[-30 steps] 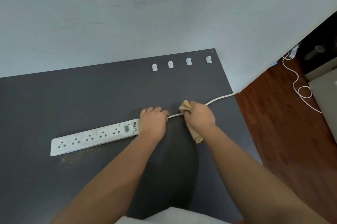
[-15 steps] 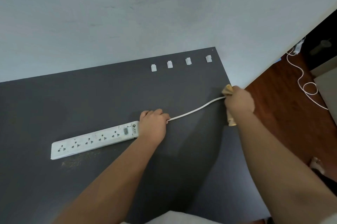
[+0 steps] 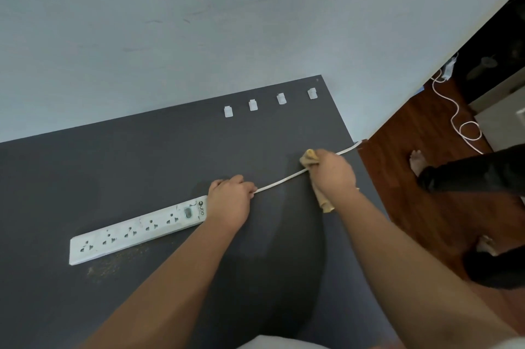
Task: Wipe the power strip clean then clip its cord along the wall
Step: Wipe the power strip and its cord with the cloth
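Observation:
A long white power strip [image 3: 136, 230] lies flat on the dark grey table [image 3: 85, 166]. My left hand [image 3: 230, 201] covers its right end and pinches the white cord [image 3: 279, 182] where it leaves the strip. The cord runs taut up and right to the table's right edge. My right hand [image 3: 333, 171] is closed around the cord, with a tan cloth [image 3: 321, 198] wrapped over it; the cloth sticks out above and below the fist. Several white cord clips [image 3: 252, 104] sit in a row near the table's back edge, by the pale wall.
A patch of brown dust [image 3: 113, 260] lies on the table just in front of the strip. To the right is a wooden floor [image 3: 420, 183] with my bare foot [image 3: 417, 161], a dark trouser leg and another white cable [image 3: 460, 127] looping away.
My right hand slid the cloth along the cord out to the table's right edge, then came back a little toward the strip. My left hand stayed at the strip's end.

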### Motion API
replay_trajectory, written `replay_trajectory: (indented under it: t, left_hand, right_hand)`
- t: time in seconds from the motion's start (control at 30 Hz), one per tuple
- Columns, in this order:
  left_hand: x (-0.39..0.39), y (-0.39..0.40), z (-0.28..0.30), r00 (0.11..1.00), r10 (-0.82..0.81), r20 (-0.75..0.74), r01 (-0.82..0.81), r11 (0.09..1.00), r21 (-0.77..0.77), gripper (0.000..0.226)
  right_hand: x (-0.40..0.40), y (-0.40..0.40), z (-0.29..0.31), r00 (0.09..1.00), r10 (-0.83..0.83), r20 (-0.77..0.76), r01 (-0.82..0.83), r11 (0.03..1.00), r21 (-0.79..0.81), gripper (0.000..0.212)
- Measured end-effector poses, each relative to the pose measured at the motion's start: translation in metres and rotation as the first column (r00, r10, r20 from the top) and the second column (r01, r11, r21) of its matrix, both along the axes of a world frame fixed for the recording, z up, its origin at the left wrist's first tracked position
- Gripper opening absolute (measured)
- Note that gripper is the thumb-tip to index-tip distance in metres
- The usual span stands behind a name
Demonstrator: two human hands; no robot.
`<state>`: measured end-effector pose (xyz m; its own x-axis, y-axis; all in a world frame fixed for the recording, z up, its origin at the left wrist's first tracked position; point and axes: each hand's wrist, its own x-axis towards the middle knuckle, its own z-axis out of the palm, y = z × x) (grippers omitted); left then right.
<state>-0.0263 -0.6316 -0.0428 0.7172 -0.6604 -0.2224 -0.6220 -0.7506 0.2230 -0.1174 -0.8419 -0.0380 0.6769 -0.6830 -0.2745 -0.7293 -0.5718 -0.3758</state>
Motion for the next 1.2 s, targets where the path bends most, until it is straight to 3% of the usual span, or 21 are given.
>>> replay_trajectory:
  t: [0.2,0.4,0.5,0.6,0.73,0.8,0.97,1.03,1.2]
  left_hand:
    - [-0.001,0.001,-0.003,1.000,0.010,-0.008,-0.010,0.999,-0.033,0.024]
    - [0.000,0.004,-0.004,1.000,0.011,-0.019,-0.012,0.998,-0.062,0.023]
    - [0.000,0.003,-0.005,1.000,0.005,-0.018,-0.006,0.997,-0.072,0.024]
    - [-0.001,0.004,-0.008,1.000,0.020,-0.012,-0.021,0.996,-0.090,0.023]
    - [-0.001,0.006,-0.011,0.999,0.038,0.007,-0.037,0.991,-0.132,0.020]
    - [0.000,0.007,-0.011,1.000,0.030,0.006,-0.029,0.992,-0.126,0.021]
    - [0.001,0.008,-0.011,1.000,0.000,-0.006,-0.001,0.994,-0.110,0.024]
    - [0.000,0.008,-0.012,1.000,0.008,0.000,-0.008,0.992,-0.124,0.024]
    - [-0.002,0.009,-0.016,0.999,0.035,0.020,-0.032,0.988,-0.153,0.021]
  right_hand:
    - [-0.014,-0.076,0.002,0.980,-0.194,-0.051,0.192,0.981,-0.037,0.009]
    - [-0.007,-0.073,0.004,0.933,-0.355,-0.057,0.353,0.935,-0.040,0.015]
    - [0.000,-0.033,0.012,0.960,-0.274,-0.050,0.273,0.961,-0.037,0.023]
    - [0.008,0.031,0.008,0.997,-0.075,-0.002,0.075,0.997,0.014,0.028]
    - [0.014,0.089,-0.005,0.981,0.192,-0.025,-0.192,0.981,0.010,0.029]
    - [0.013,0.080,-0.004,0.977,0.207,-0.043,-0.207,0.978,0.010,0.028]
    - [-0.005,0.002,0.002,0.997,-0.051,-0.052,0.047,0.996,-0.074,0.019]
    - [-0.005,-0.003,0.002,0.995,-0.080,-0.062,0.074,0.992,-0.100,0.019]
    - [0.006,0.071,-0.007,0.984,0.179,0.010,-0.179,0.983,-0.041,0.029]
